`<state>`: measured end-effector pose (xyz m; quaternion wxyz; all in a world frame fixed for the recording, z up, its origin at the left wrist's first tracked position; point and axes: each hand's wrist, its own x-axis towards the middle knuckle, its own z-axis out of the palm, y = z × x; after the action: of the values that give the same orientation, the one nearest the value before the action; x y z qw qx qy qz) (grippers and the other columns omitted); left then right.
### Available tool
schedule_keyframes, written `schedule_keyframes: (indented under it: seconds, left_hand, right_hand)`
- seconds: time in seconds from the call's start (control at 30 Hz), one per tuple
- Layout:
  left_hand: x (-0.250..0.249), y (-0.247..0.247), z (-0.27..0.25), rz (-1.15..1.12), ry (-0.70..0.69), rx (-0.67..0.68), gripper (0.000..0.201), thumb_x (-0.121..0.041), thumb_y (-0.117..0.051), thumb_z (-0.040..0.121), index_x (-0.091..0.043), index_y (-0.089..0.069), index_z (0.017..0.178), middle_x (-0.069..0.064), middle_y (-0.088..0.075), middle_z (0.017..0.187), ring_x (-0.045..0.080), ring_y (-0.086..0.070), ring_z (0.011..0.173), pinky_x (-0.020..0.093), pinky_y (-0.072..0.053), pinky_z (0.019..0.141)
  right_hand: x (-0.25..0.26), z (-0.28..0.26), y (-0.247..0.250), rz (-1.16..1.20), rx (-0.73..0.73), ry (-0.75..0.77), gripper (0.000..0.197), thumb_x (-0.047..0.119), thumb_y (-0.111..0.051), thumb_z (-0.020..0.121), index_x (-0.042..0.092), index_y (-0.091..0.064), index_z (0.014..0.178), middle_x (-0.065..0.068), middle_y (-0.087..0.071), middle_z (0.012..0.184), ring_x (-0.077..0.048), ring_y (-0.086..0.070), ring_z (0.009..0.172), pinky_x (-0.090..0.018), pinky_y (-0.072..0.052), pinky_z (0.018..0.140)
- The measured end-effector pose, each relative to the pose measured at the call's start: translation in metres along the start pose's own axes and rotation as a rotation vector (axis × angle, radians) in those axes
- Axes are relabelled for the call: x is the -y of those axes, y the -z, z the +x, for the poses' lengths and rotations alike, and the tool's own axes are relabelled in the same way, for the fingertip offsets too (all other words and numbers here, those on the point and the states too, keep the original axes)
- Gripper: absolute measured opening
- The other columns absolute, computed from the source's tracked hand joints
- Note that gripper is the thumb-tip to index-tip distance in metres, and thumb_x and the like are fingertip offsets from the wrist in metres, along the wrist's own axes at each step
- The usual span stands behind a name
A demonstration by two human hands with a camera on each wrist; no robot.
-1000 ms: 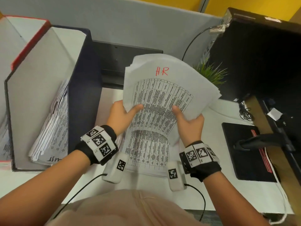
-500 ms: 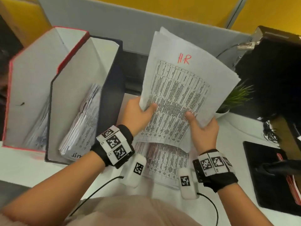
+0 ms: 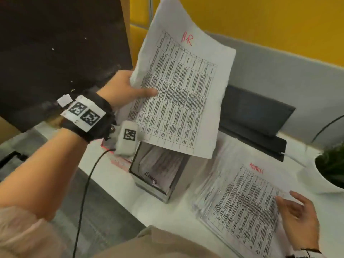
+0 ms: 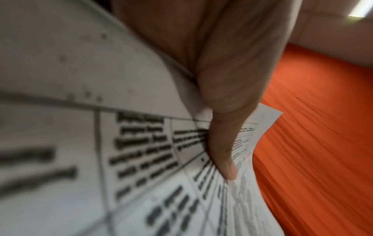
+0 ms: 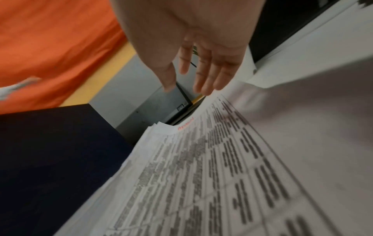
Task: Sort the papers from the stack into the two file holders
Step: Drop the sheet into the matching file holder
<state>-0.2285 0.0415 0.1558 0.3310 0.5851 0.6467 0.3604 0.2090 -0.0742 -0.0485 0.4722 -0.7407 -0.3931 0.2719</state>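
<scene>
even, soft indoor light, no hard shadows or glare. head view motion-blurred, worst at lower right; wide-angle bending at edges. left wrist view: near print strongly out of focus. right wrist view: smeared text, dark lower left corner

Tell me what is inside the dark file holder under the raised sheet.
The dark file holder contains a bundle of printed papers leaning inside it. The raised HR sheet, gripped by the left hand, covers the holder's far end, so anything there is hidden.

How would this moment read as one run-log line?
left hand: holds HR sheet above holders | right hand: open over stack
</scene>
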Motion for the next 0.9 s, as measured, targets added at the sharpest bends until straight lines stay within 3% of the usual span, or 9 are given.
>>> schedule_keyframes:
  seconds: [0.13, 0.17, 0.27, 0.37, 0.47, 0.6, 0.7, 0.8, 0.9]
  left_hand:
    - [0.031, 0.036, 0.015, 0.047, 0.144, -0.038, 0.032, -0.043, -0.076, 0.067, -0.030, -0.067, 0.095, -0.009, -0.072, 0.093, 0.011, -0.067, 0.088, 0.035, -0.050, 0.082]
    - [0.038, 0.041, 0.020, 0.077, 0.178, -0.048, 0.030, -0.041, -0.077, 0.068, -0.030, -0.066, 0.094, -0.009, -0.071, 0.091, 0.012, -0.066, 0.087, 0.036, -0.050, 0.082]
    - [0.054, 0.044, 0.034, 0.211, 0.228, -0.061, 0.042, -0.035, -0.079, 0.068, -0.021, -0.065, 0.105, -0.007, -0.066, 0.087, 0.013, -0.063, 0.080, 0.029, -0.047, 0.073]
    - [0.065, 0.031, 0.043, 0.358, 0.231, -0.066, 0.042, -0.027, -0.080, 0.069, -0.012, -0.065, 0.105, 0.002, -0.065, 0.089, 0.014, -0.058, 0.071, 0.028, -0.043, 0.064]
    - [0.073, 0.010, 0.051, 0.500, 0.205, -0.053, 0.040, -0.024, -0.077, 0.072, -0.004, -0.064, 0.104, 0.014, -0.065, 0.099, 0.026, -0.060, 0.082, 0.031, -0.044, 0.068]
    - [0.085, -0.020, 0.064, 0.629, 0.199, 0.022, 0.030, -0.020, -0.062, 0.086, 0.007, -0.062, 0.100, 0.027, -0.063, 0.102, 0.035, -0.060, 0.089, 0.036, -0.042, 0.073]
    - [0.101, -0.038, 0.070, 0.654, 0.218, 0.102, 0.032, -0.029, -0.053, 0.091, 0.002, -0.063, 0.096, 0.024, -0.065, 0.101, 0.035, -0.061, 0.088, 0.036, -0.045, 0.077]
    - [0.116, -0.049, 0.073, 0.703, 0.224, 0.171, 0.038, -0.038, -0.049, 0.091, -0.005, -0.063, 0.105, 0.016, -0.066, 0.106, 0.032, -0.060, 0.092, 0.040, -0.048, 0.088]
    - [0.117, -0.049, 0.072, 0.847, 0.248, 0.261, 0.044, -0.018, -0.070, 0.078, -0.002, -0.059, 0.118, 0.013, -0.065, 0.107, 0.028, -0.058, 0.091, 0.039, -0.049, 0.090]
  right_hand:
    - [-0.025, -0.004, -0.001, -0.140, -0.106, -0.040, 0.035, 0.019, -0.078, 0.073, 0.028, -0.056, 0.100, -0.016, -0.064, 0.092, -0.016, -0.059, 0.076, -0.020, -0.045, 0.073]
    - [-0.028, -0.004, -0.001, -0.207, -0.129, -0.028, 0.040, 0.018, -0.080, 0.070, 0.023, -0.058, 0.102, -0.019, -0.065, 0.095, -0.017, -0.060, 0.076, -0.024, -0.048, 0.077]
    - [-0.030, -0.005, -0.004, -0.465, -0.128, -0.038, 0.057, 0.021, -0.088, 0.059, 0.008, -0.060, 0.107, -0.026, -0.067, 0.101, -0.038, -0.063, 0.090, -0.049, -0.050, 0.090]
    - [-0.029, -0.007, -0.007, -0.554, -0.114, -0.030, 0.066, 0.017, -0.091, 0.050, 0.002, -0.060, 0.107, -0.029, -0.066, 0.100, -0.044, -0.060, 0.092, -0.053, -0.048, 0.091]
    - [-0.032, -0.009, -0.007, -0.558, -0.097, -0.021, 0.072, 0.010, -0.092, 0.045, -0.001, -0.059, 0.108, -0.032, -0.064, 0.101, -0.046, -0.060, 0.092, -0.056, -0.047, 0.090]
    - [-0.032, -0.006, -0.003, -0.562, -0.027, -0.069, 0.070, 0.011, -0.085, 0.060, 0.002, -0.053, 0.121, -0.025, -0.061, 0.113, -0.043, -0.056, 0.104, -0.054, -0.043, 0.095]
    - [-0.028, -0.006, -0.006, -0.591, -0.084, -0.059, 0.078, 0.012, -0.092, 0.047, -0.002, -0.057, 0.116, -0.030, -0.063, 0.110, -0.047, -0.057, 0.100, -0.055, -0.043, 0.096]
    - [-0.031, -0.005, -0.008, -0.584, -0.082, -0.071, 0.081, 0.014, -0.093, 0.043, 0.000, -0.058, 0.115, -0.030, -0.063, 0.109, -0.046, -0.058, 0.099, -0.056, -0.043, 0.096]
    - [-0.040, -0.003, -0.007, -0.610, -0.074, -0.077, 0.082, 0.020, -0.093, 0.044, 0.007, -0.056, 0.116, -0.027, -0.062, 0.108, -0.043, -0.056, 0.103, -0.054, -0.041, 0.099]
